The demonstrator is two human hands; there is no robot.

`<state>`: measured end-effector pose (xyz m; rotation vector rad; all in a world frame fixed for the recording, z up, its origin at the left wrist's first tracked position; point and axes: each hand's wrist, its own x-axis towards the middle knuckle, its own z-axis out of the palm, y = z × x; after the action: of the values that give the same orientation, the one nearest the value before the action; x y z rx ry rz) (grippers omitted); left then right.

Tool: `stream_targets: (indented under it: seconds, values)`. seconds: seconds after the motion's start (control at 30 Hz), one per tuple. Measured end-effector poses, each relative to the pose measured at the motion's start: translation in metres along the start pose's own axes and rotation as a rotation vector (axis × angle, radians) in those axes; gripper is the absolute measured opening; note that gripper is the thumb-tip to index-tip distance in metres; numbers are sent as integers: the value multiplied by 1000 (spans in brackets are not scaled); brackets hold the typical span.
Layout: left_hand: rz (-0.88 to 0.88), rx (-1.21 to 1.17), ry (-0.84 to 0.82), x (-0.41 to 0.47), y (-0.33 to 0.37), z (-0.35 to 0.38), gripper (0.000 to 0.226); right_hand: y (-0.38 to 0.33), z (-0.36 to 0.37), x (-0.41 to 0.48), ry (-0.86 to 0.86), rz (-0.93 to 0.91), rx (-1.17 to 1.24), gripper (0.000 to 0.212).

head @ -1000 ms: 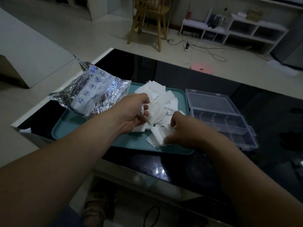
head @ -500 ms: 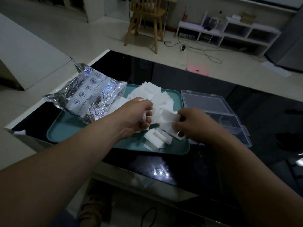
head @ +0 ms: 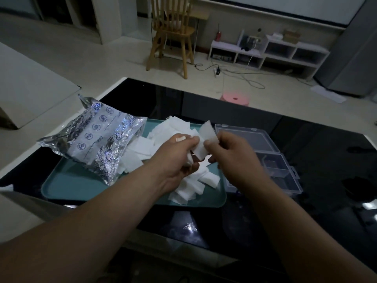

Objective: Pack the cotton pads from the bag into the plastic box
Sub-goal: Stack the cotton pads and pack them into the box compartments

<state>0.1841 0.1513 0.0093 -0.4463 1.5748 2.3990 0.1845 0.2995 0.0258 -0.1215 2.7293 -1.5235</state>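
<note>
Pad (head: pixel 206 133) pinched between my left hand (head: pixel 177 160) (also clutching more pads (head: pixel 189 159)) and right hand (head: pixel 234 158), above the heap (head: pixel 183 193).

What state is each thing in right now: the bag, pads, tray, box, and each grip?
foil bag, crumpled, lying on the tray's left side
tray, flat, carrying bag and pads
cotton pads, loose heap on the tray
plastic box, lid open, visible compartments hold no pads
left grip, curled round a few pads
right grip, pinching a single pad above the heap
</note>
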Motion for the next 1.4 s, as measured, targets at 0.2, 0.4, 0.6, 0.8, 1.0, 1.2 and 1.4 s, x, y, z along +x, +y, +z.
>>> stream_targets:
  seconds: [0.2, 0.4, 0.6, 0.8, 1.0, 1.2, 1.4]
  values:
    - [16, 28, -8, 2, 1, -1, 7, 1, -11, 2, 82, 139, 209, 28]
    - [42, 56, -34, 7, 1, 6, 10, 5, -20, -1, -75, 241, 406, 14]
    - [10, 94, -123, 6, -3, 18, 2, 16, -16, -3, 34, 270, 355, 15]
    - [-33, -52, -18, 5, -8, 28, 27, 18, -17, -3, 188, 121, 155, 7]
    - [1, 64, -156, -1, -15, 30, 33, 16, -3, -11, 252, -201, -235, 10]
    - [-95, -60, -131, 3, -4, 15, 24, 14, -15, -14, -33, -188, -135, 31]
    - [-202, 9, -359, 4, -4, 7, 47, 6, -20, -18, -226, -244, -164, 36]
